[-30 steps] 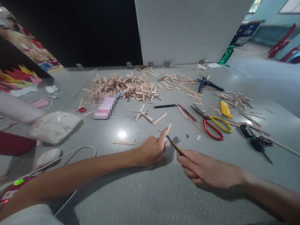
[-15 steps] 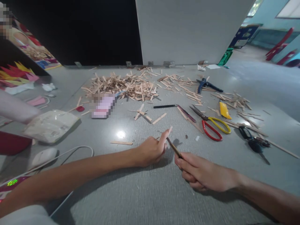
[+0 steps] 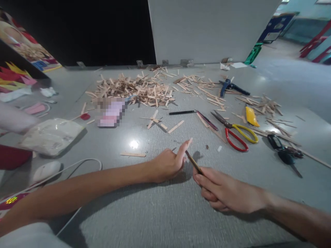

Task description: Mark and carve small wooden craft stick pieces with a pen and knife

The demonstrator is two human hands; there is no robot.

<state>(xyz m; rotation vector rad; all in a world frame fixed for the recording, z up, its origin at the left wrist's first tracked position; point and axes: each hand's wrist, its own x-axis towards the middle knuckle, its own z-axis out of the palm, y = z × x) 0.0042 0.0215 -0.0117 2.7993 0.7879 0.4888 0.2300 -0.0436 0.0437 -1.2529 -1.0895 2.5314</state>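
Observation:
My left hand (image 3: 168,166) is closed, and a short wooden stick piece (image 3: 190,142) juts up past its thumb. Pinched in my right hand (image 3: 227,191) is a slim gold-and-dark tool (image 3: 193,162), like a pair of tweezers; its exact kind is unclear. The tool's tip meets or nearly meets my left thumb and the stick. Beyond the hands lie several crossed sticks (image 3: 154,120), a loose stick (image 3: 176,126), black tweezers (image 3: 182,112) and dark red tweezers (image 3: 207,120). Scissors (image 3: 234,131) with one red and one yellow handle rest to the right.
A big heap of wooden sticks (image 3: 134,89) spreads at the back. Blue-handled cutters (image 3: 227,88), a yellow piece (image 3: 251,116) and keys (image 3: 286,155) lie right. At left are a pixelated pink object (image 3: 111,113), a plastic bag (image 3: 53,136), a white mouse (image 3: 48,171) and a cable (image 3: 82,160).
The camera view has shifted slightly, moving the table things up in the picture. Both hands keep almost the same pose, with the tool still beside the left thumb.

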